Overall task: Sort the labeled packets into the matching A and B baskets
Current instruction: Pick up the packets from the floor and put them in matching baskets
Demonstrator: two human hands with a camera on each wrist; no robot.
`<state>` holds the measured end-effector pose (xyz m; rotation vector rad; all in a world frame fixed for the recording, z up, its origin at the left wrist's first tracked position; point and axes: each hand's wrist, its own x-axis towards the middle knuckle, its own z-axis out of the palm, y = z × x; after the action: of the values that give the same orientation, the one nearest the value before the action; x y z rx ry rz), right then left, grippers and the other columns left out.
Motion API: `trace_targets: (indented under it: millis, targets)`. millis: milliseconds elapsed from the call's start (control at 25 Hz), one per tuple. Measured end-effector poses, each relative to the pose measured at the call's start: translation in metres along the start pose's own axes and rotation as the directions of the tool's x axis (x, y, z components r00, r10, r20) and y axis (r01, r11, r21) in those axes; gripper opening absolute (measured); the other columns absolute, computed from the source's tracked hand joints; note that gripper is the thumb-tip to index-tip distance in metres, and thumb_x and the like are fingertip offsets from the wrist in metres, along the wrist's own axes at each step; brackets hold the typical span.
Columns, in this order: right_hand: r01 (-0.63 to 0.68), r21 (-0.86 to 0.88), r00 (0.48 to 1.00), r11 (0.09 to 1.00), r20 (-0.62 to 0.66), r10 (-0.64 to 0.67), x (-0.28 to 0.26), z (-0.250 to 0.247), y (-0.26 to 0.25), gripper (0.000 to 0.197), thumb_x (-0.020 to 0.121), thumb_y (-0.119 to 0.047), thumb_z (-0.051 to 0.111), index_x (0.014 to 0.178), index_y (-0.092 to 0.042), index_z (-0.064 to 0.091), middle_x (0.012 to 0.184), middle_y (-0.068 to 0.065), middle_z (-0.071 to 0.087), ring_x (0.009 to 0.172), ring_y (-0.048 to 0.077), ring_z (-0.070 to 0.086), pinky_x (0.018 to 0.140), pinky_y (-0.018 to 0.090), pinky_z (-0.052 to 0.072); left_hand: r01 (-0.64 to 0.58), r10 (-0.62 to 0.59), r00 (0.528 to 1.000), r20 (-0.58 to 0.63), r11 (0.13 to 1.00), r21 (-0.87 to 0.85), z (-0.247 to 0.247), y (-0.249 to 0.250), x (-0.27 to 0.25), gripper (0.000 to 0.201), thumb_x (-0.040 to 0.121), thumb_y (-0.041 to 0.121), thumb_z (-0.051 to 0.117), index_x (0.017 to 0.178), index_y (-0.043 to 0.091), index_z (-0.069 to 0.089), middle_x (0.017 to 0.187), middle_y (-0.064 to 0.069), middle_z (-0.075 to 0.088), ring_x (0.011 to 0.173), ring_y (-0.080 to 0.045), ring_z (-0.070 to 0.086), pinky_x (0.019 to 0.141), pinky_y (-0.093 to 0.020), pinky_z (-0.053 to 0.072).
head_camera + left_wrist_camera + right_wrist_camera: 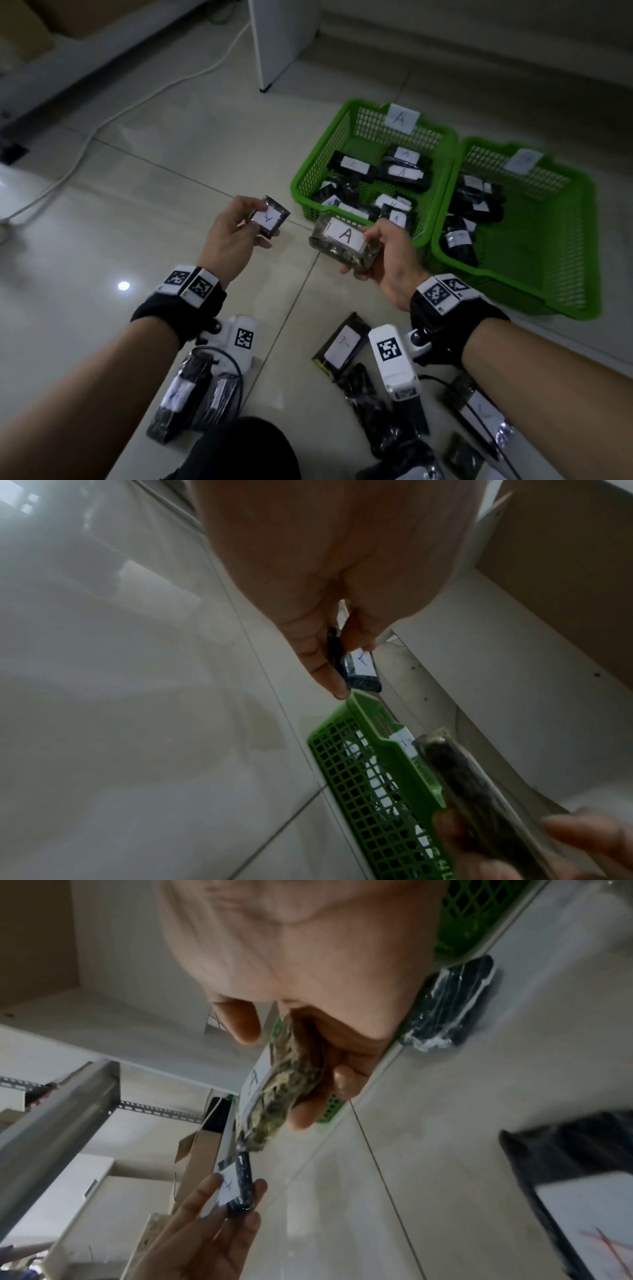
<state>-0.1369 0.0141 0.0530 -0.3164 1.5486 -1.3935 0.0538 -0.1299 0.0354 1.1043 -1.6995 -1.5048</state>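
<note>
1. Packets marked A are in both hands, in the middle of the head view, held above the floor [144, 178].
2. Left hand [229, 240] holds a small black packet [272, 217]; the thumb lies on its white label and the fingers curl under it. The label shows an A in blue.
3. Right hand [387, 263] holds a bigger, grey-green packet [342, 243], with the thumb on the top edge and the fingers below. Its label shows a black A and faces up.
4. The two held packets are near each other but apart.
5. A basket [308, 174], green, is at the upper right of centre, with a paper tag A on its far wall. Several black packets with white labels lie inside it.
6. B basket [582, 240], also green, is touching it on the right side. Its tag is blurred. A few black packets lie in its left part.
7. Loose packets [342, 346] lie on the floor along the bottom of the frame, under the forearms; one label shows a red A.
8. A white cable [102, 126] runs across the floor at the upper left.
</note>
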Motion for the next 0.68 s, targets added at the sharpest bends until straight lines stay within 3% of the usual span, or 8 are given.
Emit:
trace_targets:
  millis: [80, 160, 240, 320, 400, 480, 600, 680]
  targets:
    - [0.135, -0.101, 0.978, 0.986, -0.146, -0.149, 0.012, -0.013, -0.011, 0.015, 0.087, -0.011, 0.045, 0.093, -0.002, 0.056, 0.089, 0.027, 0.068, 0.051, 0.025, 0.062, 0.046, 0.031, 0.030, -0.083, 0.078, 0.996, 0.040, 0.987, 0.134, 0.019, 0.003, 0.018, 0.033, 0.091, -0.009, 0.046, 0.111, 0.013, 0.060, 0.109, -0.003, 0.065, 0.089, -0.024, 0.064, 0.079, -0.043, 0.055]
    - [0.262, -0.209, 0.903, 0.942, -0.293, -0.316, 0.026, -0.028, -0.020, 0.016, 0.092, -0.007, 0.048, 0.102, -0.010, 0.060, 0.091, 0.015, 0.071, 0.057, 0.021, 0.065, 0.043, 0.032, 0.041, -0.181, 0.163, 0.983, 0.086, 0.940, 0.289, 0.039, 0.008, 0.036, 0.030, 0.093, 0.003, 0.055, 0.113, 0.023, 0.063, 0.109, 0.006, 0.066, 0.098, -0.018, 0.062, 0.087, -0.042, 0.053]
    - [0.343, -0.366, 0.806, 0.865, -0.359, -0.471, 0.039, -0.042, -0.023, 0.024, 0.094, -0.012, 0.052, 0.113, -0.024, 0.061, 0.098, 0.003, 0.070, 0.069, 0.019, 0.070, 0.053, 0.036, 0.056, -0.223, 0.175, 0.972, 0.154, 0.891, 0.395, 0.059, 0.019, 0.050, 0.031, 0.095, 0.012, 0.057, 0.121, 0.030, 0.061, 0.117, 0.006, 0.064, 0.111, -0.016, 0.058, 0.097, -0.040, 0.048]
    - [0.294, -0.636, 0.757, 0.713, -0.300, -0.580, 0.049, -0.052, -0.019, 0.022, 0.095, -0.020, 0.057, 0.113, -0.030, 0.064, 0.105, -0.001, 0.069, 0.086, 0.020, 0.069, 0.073, 0.040, 0.060, -0.259, 0.134, 0.959, 0.249, 0.770, 0.583, 0.080, 0.028, 0.062, 0.035, 0.097, 0.024, 0.053, 0.131, 0.035, 0.054, 0.124, 0.007, 0.059, 0.127, -0.021, 0.048, 0.109, -0.043, 0.035]
    - [0.158, -0.843, 0.787, 0.514, -0.206, -0.581, 0.055, -0.057, -0.009, 0.020, 0.095, -0.027, 0.061, 0.113, -0.029, 0.068, 0.107, 0.001, 0.070, 0.101, 0.022, 0.062, 0.087, 0.039, 0.053, -0.294, 0.029, 0.939, 0.343, 0.588, 0.754, 0.096, 0.026, 0.073, 0.039, 0.101, 0.035, 0.043, 0.139, 0.037, 0.047, 0.135, 0.005, 0.057, 0.138, -0.022, 0.034, 0.116, -0.047, 0.019]
    - [0.053, -0.950, 0.802, 0.309, -0.144, -0.580, 0.056, -0.058, -0.001, 0.026, 0.096, -0.029, 0.059, 0.119, -0.023, 0.068, 0.117, 0.003, 0.069, 0.119, 0.027, 0.051, 0.100, 0.041, 0.041, -0.311, -0.078, 0.918, 0.390, 0.472, 0.825, 0.104, 0.016, 0.078, 0.044, 0.103, 0.043, 0.032, 0.146, 0.037, 0.040, 0.149, 0.006, 0.047, 0.146, -0.022, 0.023, 0.118, -0.050, 0.010]
    - [0.072, -0.986, 0.748, 0.149, -0.046, -0.662, 0.053, -0.052, 0.001, 0.040, 0.093, -0.028, 0.059, 0.130, -0.013, 0.061, 0.147, 0.009, 0.049, 0.139, 0.033, 0.037, 0.113, 0.049, 0.029, -0.358, -0.053, 0.904, 0.425, 0.451, 0.818, 0.092, 0.005, 0.074, 0.050, 0.105, 0.046, 0.027, 0.152, 0.033, 0.033, 0.163, 0.001, 0.024, 0.153, -0.024, 0.006, 0.121, -0.051, 0.002]
    - [0.216, -0.970, 0.700, 0.112, 0.073, -0.710, 0.046, -0.038, 0.006, 0.042, 0.088, -0.024, 0.061, 0.129, -0.012, 0.058, 0.147, 0.011, 0.046, 0.139, 0.033, 0.037, 0.115, 0.052, 0.028, -0.392, 0.046, 0.904, 0.425, 0.487, 0.781, 0.067, -0.001, 0.061, 0.047, 0.105, 0.044, 0.033, 0.149, 0.029, 0.039, 0.164, -0.002, 0.022, 0.153, -0.024, 0.007, 0.121, -0.050, 0.004]
